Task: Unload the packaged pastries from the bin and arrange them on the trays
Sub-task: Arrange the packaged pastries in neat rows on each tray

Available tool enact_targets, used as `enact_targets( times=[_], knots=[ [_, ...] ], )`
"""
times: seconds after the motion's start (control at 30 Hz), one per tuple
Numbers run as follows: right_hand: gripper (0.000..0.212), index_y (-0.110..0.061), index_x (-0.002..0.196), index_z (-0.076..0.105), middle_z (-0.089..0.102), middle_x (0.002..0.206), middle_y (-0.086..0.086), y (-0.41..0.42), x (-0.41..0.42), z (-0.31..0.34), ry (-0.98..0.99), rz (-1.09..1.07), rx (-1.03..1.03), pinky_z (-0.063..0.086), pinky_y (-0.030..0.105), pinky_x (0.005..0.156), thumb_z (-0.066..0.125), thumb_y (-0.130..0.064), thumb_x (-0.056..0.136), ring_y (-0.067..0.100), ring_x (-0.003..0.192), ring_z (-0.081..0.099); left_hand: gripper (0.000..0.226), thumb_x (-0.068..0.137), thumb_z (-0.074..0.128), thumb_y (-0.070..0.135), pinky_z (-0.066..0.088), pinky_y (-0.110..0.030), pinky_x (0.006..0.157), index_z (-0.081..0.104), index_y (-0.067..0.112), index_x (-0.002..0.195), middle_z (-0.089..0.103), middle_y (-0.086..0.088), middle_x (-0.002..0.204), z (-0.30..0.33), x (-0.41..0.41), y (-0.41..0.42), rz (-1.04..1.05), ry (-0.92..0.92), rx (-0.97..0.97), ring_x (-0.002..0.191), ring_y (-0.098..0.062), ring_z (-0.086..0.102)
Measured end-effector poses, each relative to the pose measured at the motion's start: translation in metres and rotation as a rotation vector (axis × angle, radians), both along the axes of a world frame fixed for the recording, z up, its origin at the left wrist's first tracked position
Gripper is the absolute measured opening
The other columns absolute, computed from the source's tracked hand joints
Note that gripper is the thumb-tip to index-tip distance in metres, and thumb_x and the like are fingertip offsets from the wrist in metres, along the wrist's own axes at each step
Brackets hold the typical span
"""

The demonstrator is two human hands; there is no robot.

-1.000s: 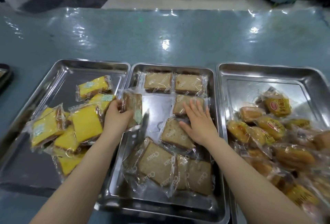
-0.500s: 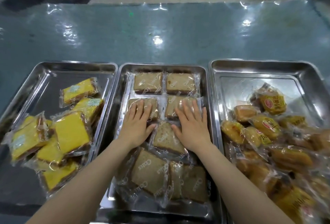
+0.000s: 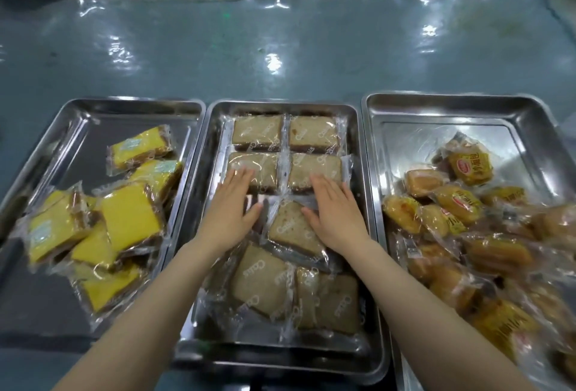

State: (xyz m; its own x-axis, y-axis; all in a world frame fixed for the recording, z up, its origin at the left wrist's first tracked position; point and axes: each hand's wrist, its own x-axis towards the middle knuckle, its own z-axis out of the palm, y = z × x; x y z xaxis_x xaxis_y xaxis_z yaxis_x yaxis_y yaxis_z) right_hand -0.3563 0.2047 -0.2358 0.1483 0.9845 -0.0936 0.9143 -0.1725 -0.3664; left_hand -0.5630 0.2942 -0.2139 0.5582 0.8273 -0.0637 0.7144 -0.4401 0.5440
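Pressing flat | left hand (image 3: 232, 208), right hand (image 3: 335, 209) (fingers straight) | brown pastry packs (image 3: 296, 230) beneath, middle tray (image 3: 212, 147)

Even, fairly bright overhead light throws white glare spots on the glossy blue table cover (image 3: 280, 47) and sheen on the steel trays (image 3: 526, 128). Wide-angle distortion bends the tray rims near the edges, and the wrapped buns (image 3: 498, 291) at lower right smear into blur.
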Motion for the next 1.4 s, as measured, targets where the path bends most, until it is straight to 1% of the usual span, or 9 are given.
enact_targets(
  times=[0.17, 0.27, 0.4, 0.63, 0.77, 0.93, 1.1, 1.27, 1.4],
  knots=[
    [0.053, -0.017, 0.135, 0.048, 0.053, 0.129, 0.002, -0.017, -0.010, 0.015, -0.082, -0.052, 0.126, 0.038, 0.037, 0.098, 0.052, -0.047, 0.091, 0.023, 0.121, 0.046, 0.044, 0.091, 0.054, 0.041, 0.038, -0.024, 0.094, 0.050, 0.028, 0.133, 0.052, 0.015, 0.128, 0.010, -0.045, -0.050, 0.175, -0.118, -0.362, 0.117, -0.007, 0.049],
    [0.068, -0.017, 0.144, 0.036, 0.046, 0.139, 0.004, -0.029, -0.021, 0.012, -0.076, -0.075, -0.064, 0.035, 0.040, 0.103, 0.055, -0.051, 0.088, 0.026, 0.130, 0.038, 0.029, 0.097, 0.048, 0.023, 0.035, -0.015, 0.092, 0.056, 0.032, 0.123, 0.051, 0.015, 0.126, 0.004, -0.061, -0.070, 0.178, -0.166, -0.429, 0.119, -0.005, 0.046],
    [0.074, -0.019, 0.147, 0.031, 0.046, 0.132, 0.006, -0.033, -0.024, 0.022, 0.009, -0.162, -0.073, 0.034, 0.039, 0.105, 0.066, -0.035, 0.084, 0.027, 0.127, 0.036, 0.056, 0.080, 0.038, -0.019, 0.033, -0.013, 0.094, 0.065, 0.018, 0.113, 0.057, -0.002, 0.129, 0.002, -0.076, -0.067, 0.305, -0.157, -0.416, 0.115, -0.010, 0.049],
    [0.035, -0.017, 0.112, 0.062, 0.054, 0.112, 0.005, -0.034, -0.027, 0.055, -0.073, -0.200, 0.302, 0.041, 0.037, 0.086, 0.064, -0.003, 0.080, 0.025, 0.102, 0.049, 0.047, 0.081, 0.070, 0.018, 0.043, -0.025, 0.073, 0.056, 0.020, 0.125, 0.063, 0.004, 0.100, 0.004, -0.077, -0.072, 0.329, -0.059, -0.403, 0.086, -0.012, 0.059],
    [0.028, -0.015, 0.107, 0.058, 0.059, 0.108, 0.004, -0.041, -0.032, 0.056, -0.177, -0.132, 0.264, 0.033, 0.034, 0.076, 0.060, -0.003, 0.082, 0.025, 0.097, 0.051, 0.036, 0.078, 0.073, 0.014, 0.045, -0.023, 0.065, 0.065, 0.013, 0.113, 0.067, 0.003, 0.088, 0.005, -0.073, -0.073, 0.325, -0.069, -0.419, 0.078, -0.010, 0.062],
    [0.061, -0.028, 0.135, 0.044, 0.050, 0.131, -0.003, -0.059, -0.040, 0.039, -0.043, 0.000, -0.041, 0.035, 0.037, 0.103, 0.072, -0.030, 0.081, 0.020, 0.123, 0.044, 0.028, 0.079, 0.072, 0.016, 0.050, -0.032, 0.068, 0.061, 0.026, 0.104, 0.063, 0.006, 0.090, 0.020, -0.074, -0.059, 0.397, -0.161, -0.289, 0.080, -0.012, 0.061],
    [0.057, -0.025, 0.143, 0.041, 0.043, 0.144, -0.002, -0.064, -0.041, 0.023, -0.021, 0.036, -0.067, 0.027, 0.034, 0.110, 0.054, -0.008, 0.090, 0.021, 0.132, 0.036, 0.028, 0.081, 0.070, 0.013, 0.046, -0.028, 0.069, 0.058, 0.033, 0.097, 0.062, 0.013, 0.096, 0.032, -0.073, -0.031, 0.333, -0.141, -0.220, 0.084, -0.007, 0.059],
    [0.070, -0.022, 0.153, 0.013, 0.011, 0.160, -0.004, -0.065, -0.037, 0.014, -0.049, 0.059, -0.105, -0.006, 0.029, 0.113, 0.048, -0.009, 0.094, 0.016, 0.147, 0.000, 0.027, 0.083, 0.068, 0.013, 0.044, -0.029, 0.076, 0.059, 0.029, 0.102, 0.061, 0.011, 0.098, 0.042, -0.062, -0.008, 0.240, -0.086, -0.125, 0.090, -0.011, 0.059],
    [0.066, -0.025, 0.153, 0.012, 0.008, 0.160, -0.006, -0.069, -0.032, 0.010, 0.003, 0.072, -0.113, -0.006, 0.028, 0.113, 0.043, -0.011, 0.097, 0.013, 0.147, -0.003, 0.030, 0.083, 0.067, 0.012, 0.043, -0.027, 0.071, 0.054, 0.035, 0.098, 0.059, 0.013, 0.096, 0.046, -0.058, 0.000, 0.288, -0.145, -0.078, 0.090, -0.008, 0.056]
  ],
)
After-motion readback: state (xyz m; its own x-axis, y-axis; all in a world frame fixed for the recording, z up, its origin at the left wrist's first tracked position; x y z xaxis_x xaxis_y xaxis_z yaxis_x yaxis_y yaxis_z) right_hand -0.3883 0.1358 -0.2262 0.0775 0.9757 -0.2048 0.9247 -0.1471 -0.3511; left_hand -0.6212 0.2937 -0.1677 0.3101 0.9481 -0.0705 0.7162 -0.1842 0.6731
